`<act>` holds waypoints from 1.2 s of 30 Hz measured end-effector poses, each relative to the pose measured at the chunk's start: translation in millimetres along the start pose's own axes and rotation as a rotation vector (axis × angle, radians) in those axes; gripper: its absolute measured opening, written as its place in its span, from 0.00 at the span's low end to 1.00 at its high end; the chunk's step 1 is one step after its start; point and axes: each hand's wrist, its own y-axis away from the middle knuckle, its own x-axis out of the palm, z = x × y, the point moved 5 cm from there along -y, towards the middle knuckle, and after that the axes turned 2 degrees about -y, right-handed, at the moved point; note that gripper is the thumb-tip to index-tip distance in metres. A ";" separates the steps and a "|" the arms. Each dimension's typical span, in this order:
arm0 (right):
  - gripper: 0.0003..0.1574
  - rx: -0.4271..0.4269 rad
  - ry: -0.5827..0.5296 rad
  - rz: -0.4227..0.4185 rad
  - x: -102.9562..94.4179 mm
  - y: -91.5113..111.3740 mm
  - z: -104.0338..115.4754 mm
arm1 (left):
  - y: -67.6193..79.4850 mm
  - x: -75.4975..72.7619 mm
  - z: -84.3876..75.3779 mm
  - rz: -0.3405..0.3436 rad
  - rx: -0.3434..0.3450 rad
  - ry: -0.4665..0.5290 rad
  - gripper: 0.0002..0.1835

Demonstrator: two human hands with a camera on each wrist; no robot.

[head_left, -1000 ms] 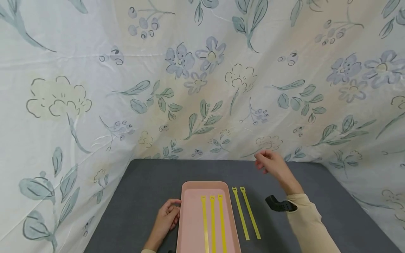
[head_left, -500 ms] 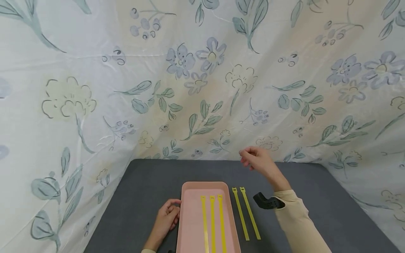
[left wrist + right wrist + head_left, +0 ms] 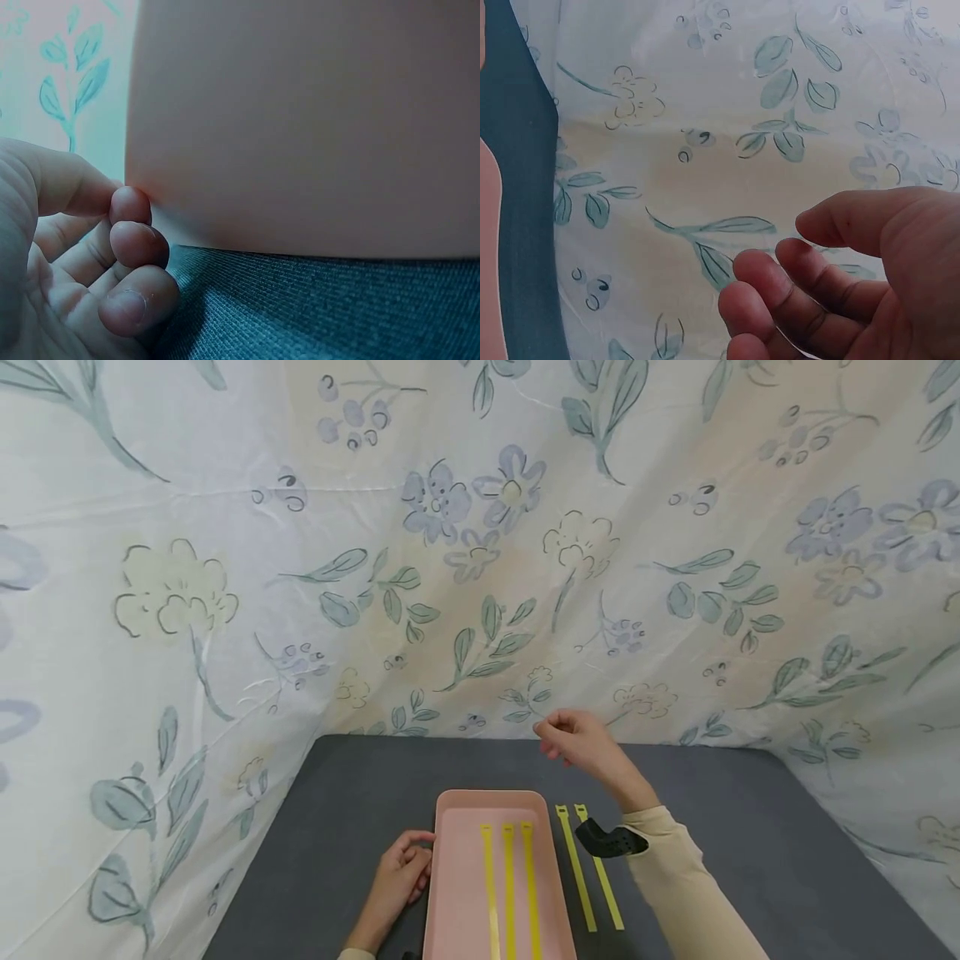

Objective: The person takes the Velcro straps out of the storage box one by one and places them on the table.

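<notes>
A pink rectangular tray (image 3: 459,893) lies on the dark grey table, its near end cut off by the frame. Inside it, three yellow cable ties (image 3: 510,885) with slotted heads lie lengthwise, side by side. Two more yellow cable ties (image 3: 577,877) are on the table along the tray's right side; my right wrist strap partly covers one. My left hand (image 3: 399,872) rests beside the tray, loosely curled, with fingertips against its left wall, as the left wrist view also shows. Beyond the tray's far end, my right hand (image 3: 581,743) hovers in the air, fingers loosely bent and holding nothing.
A floral cloth (image 3: 495,568) hangs behind the grey table (image 3: 360,777) and along both sides. A black strap (image 3: 611,842) juts from my right wrist at the beige sleeve (image 3: 675,877).
My right hand has moved left through the air, from right of the loose cable ties to beyond the tray's far right corner. The left hand, tray and ties have stayed put.
</notes>
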 end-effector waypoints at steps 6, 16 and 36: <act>0.17 0.005 -0.003 0.047 17.1 -3.0 -1.2 | -0.6 -0.8 0.3 0.001 -0.002 -0.004 0.17; 0.15 -0.009 -0.013 0.090 35.6 -2.0 -12.2 | -0.2 0.0 -0.8 0.018 -0.002 0.004 0.18; 0.15 0.071 -0.064 0.144 62.0 5.7 -40.0 | -0.4 -0.7 0.4 0.003 -0.008 0.001 0.17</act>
